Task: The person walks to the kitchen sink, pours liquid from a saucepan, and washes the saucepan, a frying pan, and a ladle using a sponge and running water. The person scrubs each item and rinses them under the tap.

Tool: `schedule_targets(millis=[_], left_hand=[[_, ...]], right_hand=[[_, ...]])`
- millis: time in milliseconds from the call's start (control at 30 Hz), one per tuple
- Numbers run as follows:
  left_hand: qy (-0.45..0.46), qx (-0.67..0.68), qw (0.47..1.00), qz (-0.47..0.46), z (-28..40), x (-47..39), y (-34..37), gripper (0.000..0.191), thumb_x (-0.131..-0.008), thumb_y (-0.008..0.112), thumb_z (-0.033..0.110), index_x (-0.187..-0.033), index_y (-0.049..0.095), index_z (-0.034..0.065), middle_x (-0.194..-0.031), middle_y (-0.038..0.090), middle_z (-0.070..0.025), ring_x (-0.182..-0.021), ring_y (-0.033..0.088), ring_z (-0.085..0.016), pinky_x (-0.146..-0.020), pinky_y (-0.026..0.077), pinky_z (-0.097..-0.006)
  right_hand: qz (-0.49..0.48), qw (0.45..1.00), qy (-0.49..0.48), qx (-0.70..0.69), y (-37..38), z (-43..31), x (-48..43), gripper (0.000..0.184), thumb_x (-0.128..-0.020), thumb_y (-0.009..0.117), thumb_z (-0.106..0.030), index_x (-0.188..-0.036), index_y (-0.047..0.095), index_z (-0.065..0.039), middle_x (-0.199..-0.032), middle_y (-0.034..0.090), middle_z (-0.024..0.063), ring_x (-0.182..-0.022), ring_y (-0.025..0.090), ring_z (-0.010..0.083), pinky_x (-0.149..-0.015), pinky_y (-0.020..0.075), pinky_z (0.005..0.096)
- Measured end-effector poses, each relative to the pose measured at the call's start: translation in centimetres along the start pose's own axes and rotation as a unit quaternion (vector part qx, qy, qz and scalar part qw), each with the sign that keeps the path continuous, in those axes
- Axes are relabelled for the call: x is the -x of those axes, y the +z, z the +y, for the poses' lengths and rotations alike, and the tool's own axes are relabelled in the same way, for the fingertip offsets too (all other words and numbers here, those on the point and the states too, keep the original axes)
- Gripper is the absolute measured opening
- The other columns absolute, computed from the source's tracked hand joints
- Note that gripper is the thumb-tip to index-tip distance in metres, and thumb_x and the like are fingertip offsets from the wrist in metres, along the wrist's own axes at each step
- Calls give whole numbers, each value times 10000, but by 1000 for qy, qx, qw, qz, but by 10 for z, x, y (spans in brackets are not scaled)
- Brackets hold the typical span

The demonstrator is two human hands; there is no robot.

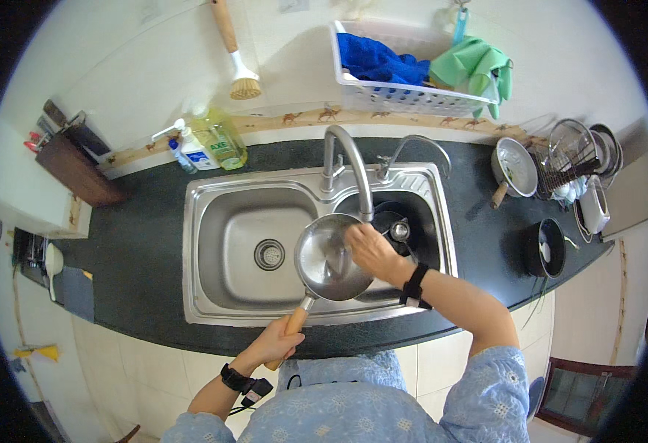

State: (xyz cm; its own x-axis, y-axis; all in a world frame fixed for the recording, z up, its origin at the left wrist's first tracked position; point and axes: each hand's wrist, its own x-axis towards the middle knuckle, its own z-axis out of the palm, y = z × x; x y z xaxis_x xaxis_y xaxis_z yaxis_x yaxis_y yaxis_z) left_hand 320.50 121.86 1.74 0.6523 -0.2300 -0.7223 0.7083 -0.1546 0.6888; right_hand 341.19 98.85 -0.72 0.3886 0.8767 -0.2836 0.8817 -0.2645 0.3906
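Observation:
My left hand (274, 342) is closed around the wooden handle of a metal saucepan (324, 260), whose bowl is over the divider of a stainless steel double sink (191, 249). At the pan's right side, just below the spout of the curved faucet (360, 166), is my right hand (372, 249). Its fingers are blurred and bent over the inside of the pan; whether they hold something cannot be seen. Behind that hand, the right basin contains a black pan (385, 210) and a metal ladle or small cup (399, 230). The left basin shows its drain strainer (270, 255).
Soap bottles (227, 138) and a knife block (77, 163) stand at the left rear. A brush (243, 77) and a cloth-filled plastic basket (418, 97) are on the wall. Rightward are a pan (515, 166), dish rack (565, 177) and black pot (545, 249).

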Motion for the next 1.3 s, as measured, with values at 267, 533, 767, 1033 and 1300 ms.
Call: schedule_targets(millis=[267, 533, 767, 1033, 1300], left_hand=[[25, 27, 999, -1, 2, -14, 35, 171, -891, 594, 81, -1004, 476, 31, -652, 484, 18, -488, 482, -68, -426, 390, -236], [9, 19, 1000, -8, -12, -36, 85, 143, -896, 558, 69, -983, 447, 41, -643, 489, -4, -483, 496, -96, -423, 407, -257], [5, 71, 997, 5, -19, -48, 96, 111, -898, 574, 88, -920, 475, 43, -624, 495, -2, -473, 489, -93, -416, 399, -255], [-3, 113, 993, 24, -7, -47, 100, 140, -911, 584, 112, -980, 495, 29, -631, 500, 0, -464, 487, -99, -411, 389, -254], [32, 161, 986, 2, 10, -53, 104, 277, -931, 587, 122, -1160, 490, 2, -719, 526, -23, -565, 532, -107, -456, 415, -259]], right_hand=[[0, 861, 71, -503, 13, -49, 12, 183, -809, 622, -147, -927, 665, -14, -842, 669, 194, -775, 668, 280, -685, 519, 421], [199, 231, 206, -930, 33, -38, -13, 278, -907, 573, -114, -1143, 577, 32, -996, 630, 79, -908, 590, 168, -838, 471, 293], [24, 719, -58, -692, 56, -38, 52, 333, -893, 560, -124, -1185, 564, 36, -1058, 622, 174, -994, 605, 326, -899, 458, 378], [-71, 719, -39, -690, 43, -11, 75, 386, -856, 596, -172, -1196, 590, 11, -1096, 635, 220, -1014, 607, 360, -911, 470, 411], [149, 852, -12, -502, 30, -31, 77, 459, -751, 578, -13, -1207, 615, -46, -901, 659, 153, -904, 606, 331, -797, 508, 416]])
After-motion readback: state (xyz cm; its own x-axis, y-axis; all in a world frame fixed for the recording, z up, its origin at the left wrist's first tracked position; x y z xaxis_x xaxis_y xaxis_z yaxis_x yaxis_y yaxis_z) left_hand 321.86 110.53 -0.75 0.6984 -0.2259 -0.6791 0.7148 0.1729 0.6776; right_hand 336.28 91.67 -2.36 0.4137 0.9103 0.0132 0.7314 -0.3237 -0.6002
